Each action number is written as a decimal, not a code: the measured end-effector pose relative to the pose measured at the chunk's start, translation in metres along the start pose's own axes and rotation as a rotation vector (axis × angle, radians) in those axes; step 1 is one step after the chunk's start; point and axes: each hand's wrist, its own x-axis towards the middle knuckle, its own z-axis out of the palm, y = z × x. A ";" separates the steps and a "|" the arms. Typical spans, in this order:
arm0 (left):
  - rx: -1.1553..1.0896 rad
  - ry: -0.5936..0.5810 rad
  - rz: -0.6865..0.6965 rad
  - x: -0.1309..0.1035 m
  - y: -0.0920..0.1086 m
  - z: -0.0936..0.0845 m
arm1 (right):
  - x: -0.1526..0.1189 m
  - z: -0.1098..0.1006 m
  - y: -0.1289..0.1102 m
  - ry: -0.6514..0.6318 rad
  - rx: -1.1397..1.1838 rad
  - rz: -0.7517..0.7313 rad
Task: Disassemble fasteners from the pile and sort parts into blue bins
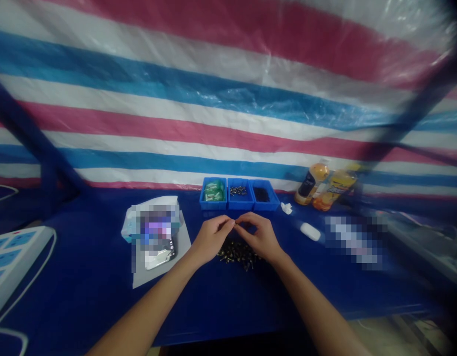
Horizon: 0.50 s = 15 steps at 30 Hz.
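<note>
My left hand (213,238) and my right hand (261,237) meet at the fingertips above the blue table. Both are closed in a pinch around something too small to make out. Below and between them lies a loose pile of small dark and brassy parts (240,253). Just beyond my hands stand three blue bins side by side: the left bin (213,205) holds green-and-white packets, the middle bin (240,204) small metallic pieces, and the right bin (266,205) small black pieces.
Left on the table (102,257) are papers and a pack (133,220), then a white power strip (19,257) with its cable. To the right are crumpled tissue (286,208), a white case (310,231) and two orange bottles (334,190). Striped sheeting (213,118) hangs behind.
</note>
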 end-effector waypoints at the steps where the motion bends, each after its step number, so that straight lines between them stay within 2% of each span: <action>1: 0.002 0.005 0.006 0.000 0.000 0.000 | 0.000 0.000 0.001 0.003 -0.002 0.000; 8: -0.041 0.006 -0.005 0.001 -0.002 0.001 | 0.001 -0.001 0.004 0.013 0.059 0.010; 15: -0.015 -0.009 0.007 0.001 -0.004 0.000 | -0.001 0.001 0.005 0.010 0.012 -0.069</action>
